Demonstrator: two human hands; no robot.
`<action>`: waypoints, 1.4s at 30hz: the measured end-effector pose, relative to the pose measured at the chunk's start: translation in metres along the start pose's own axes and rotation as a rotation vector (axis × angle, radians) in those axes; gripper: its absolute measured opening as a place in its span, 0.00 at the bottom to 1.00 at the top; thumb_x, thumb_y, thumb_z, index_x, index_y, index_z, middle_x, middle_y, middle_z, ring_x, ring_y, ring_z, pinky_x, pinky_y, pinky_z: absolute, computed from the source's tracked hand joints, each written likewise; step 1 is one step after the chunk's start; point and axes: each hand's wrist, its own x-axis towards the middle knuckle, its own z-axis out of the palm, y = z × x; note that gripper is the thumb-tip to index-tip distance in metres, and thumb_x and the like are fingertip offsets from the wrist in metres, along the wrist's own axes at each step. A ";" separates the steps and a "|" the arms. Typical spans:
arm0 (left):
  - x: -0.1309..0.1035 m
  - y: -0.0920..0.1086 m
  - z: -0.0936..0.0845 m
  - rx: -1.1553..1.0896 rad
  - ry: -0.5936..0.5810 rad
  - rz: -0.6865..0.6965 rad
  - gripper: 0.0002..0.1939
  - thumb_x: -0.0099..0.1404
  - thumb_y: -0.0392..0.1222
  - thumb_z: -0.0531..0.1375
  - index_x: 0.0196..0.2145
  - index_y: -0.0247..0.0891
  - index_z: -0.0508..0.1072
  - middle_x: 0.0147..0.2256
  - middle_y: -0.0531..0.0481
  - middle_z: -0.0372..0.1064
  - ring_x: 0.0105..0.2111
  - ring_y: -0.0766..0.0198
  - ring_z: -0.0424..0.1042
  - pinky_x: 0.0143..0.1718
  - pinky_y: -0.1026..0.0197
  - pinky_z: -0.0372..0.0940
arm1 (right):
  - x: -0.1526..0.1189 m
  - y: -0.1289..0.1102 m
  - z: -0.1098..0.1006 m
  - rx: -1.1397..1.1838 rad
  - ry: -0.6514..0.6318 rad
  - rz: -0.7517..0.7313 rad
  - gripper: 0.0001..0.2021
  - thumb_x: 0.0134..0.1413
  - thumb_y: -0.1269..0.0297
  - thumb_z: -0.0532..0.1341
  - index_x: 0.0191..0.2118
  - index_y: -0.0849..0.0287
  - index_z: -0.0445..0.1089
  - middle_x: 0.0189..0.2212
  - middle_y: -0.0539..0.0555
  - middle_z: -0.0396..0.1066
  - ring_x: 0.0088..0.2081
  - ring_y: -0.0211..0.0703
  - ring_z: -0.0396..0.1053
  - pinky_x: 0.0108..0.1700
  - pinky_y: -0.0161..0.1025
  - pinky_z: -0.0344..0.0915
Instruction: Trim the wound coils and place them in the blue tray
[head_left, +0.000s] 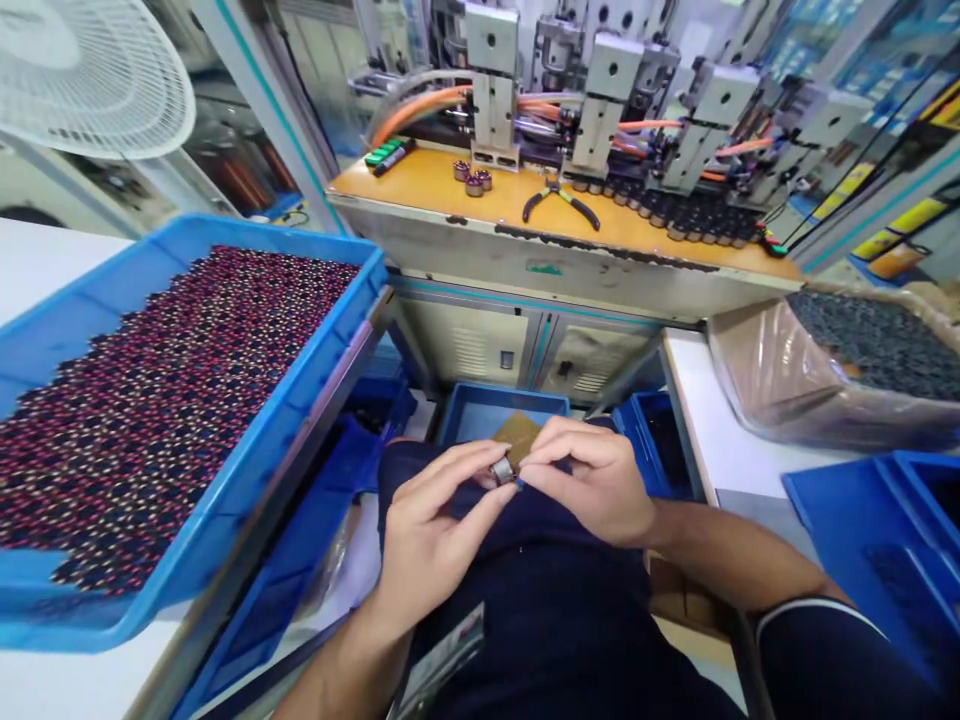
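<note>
Above my lap, my left hand (442, 515) pinches a small cylindrical metal part (502, 470) between thumb and fingers. Its side is silvery grey and its end looks darker. My right hand (592, 475) is closed, with thumb and index fingertips pressed together at the right end of the part. Whatever those fingertips grip is too small or too hidden to name. A speck of blue shows just below them. Behind the hands lies a tan sheet (519, 430), partly covered by the fingers.
A large blue tray (187, 590) of tightly packed small parts stands at the left. Ahead, a machine bench (510, 208) bears pliers (559, 200), several dark round parts (697, 215) and metal fixtures. At the right are a plastic-lined box (757, 390) and a blue bin (840, 510).
</note>
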 end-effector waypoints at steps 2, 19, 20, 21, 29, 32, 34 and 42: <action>0.001 -0.001 0.002 -0.158 -0.024 -0.108 0.18 0.60 0.30 0.66 0.47 0.45 0.78 0.46 0.48 0.77 0.41 0.65 0.77 0.40 0.66 0.74 | -0.002 0.003 -0.003 0.004 0.025 0.012 0.04 0.57 0.69 0.66 0.31 0.55 0.75 0.26 0.50 0.73 0.27 0.39 0.69 0.28 0.38 0.67; 0.021 0.013 0.003 0.192 -0.170 0.332 0.15 0.62 0.28 0.60 0.47 0.29 0.74 0.43 0.33 0.77 0.42 0.57 0.78 0.44 0.60 0.75 | -0.012 0.014 -0.034 -0.899 -0.151 -0.923 0.20 0.68 0.74 0.46 0.44 0.58 0.76 0.42 0.53 0.78 0.54 0.43 0.69 0.67 0.46 0.55; 0.020 0.014 0.004 0.175 -0.169 0.323 0.15 0.61 0.27 0.60 0.47 0.29 0.74 0.42 0.33 0.77 0.41 0.57 0.78 0.43 0.60 0.75 | -0.008 0.014 -0.035 -0.917 -0.167 -0.892 0.22 0.68 0.74 0.44 0.45 0.61 0.76 0.44 0.55 0.78 0.57 0.46 0.68 0.67 0.48 0.55; 0.019 0.014 0.003 0.152 -0.162 0.312 0.15 0.61 0.27 0.60 0.47 0.28 0.74 0.42 0.33 0.77 0.40 0.57 0.78 0.43 0.60 0.75 | -0.004 0.015 -0.036 -0.916 -0.171 -0.863 0.21 0.68 0.74 0.44 0.45 0.62 0.76 0.45 0.57 0.77 0.58 0.48 0.67 0.66 0.49 0.57; 0.011 0.004 -0.003 -0.036 -0.039 0.284 0.08 0.59 0.31 0.66 0.38 0.30 0.80 0.41 0.36 0.79 0.36 0.60 0.80 0.42 0.64 0.74 | 0.012 0.003 -0.030 -0.584 -0.221 -0.583 0.06 0.61 0.73 0.58 0.36 0.59 0.72 0.40 0.57 0.74 0.45 0.41 0.74 0.46 0.32 0.72; 0.010 0.003 -0.008 -0.057 0.011 0.271 0.07 0.58 0.32 0.67 0.36 0.32 0.81 0.39 0.38 0.80 0.31 0.64 0.79 0.36 0.66 0.74 | 0.030 -0.002 -0.035 -0.573 -0.322 -0.413 0.06 0.64 0.67 0.58 0.34 0.56 0.71 0.41 0.55 0.74 0.44 0.40 0.74 0.42 0.31 0.72; 0.010 0.003 -0.013 -0.052 0.057 0.228 0.09 0.57 0.30 0.67 0.37 0.35 0.81 0.39 0.40 0.80 0.33 0.62 0.79 0.38 0.64 0.74 | 0.060 0.002 -0.044 -0.621 -0.265 -0.333 0.06 0.64 0.60 0.59 0.37 0.55 0.71 0.45 0.56 0.73 0.46 0.43 0.74 0.46 0.36 0.72; 0.007 0.005 -0.025 -0.032 0.189 0.126 0.13 0.58 0.28 0.64 0.38 0.42 0.80 0.42 0.44 0.80 0.37 0.61 0.80 0.38 0.62 0.76 | 0.244 0.059 -0.059 -1.158 0.178 0.175 0.36 0.54 0.47 0.64 0.62 0.65 0.59 0.60 0.68 0.60 0.62 0.60 0.57 0.62 0.54 0.56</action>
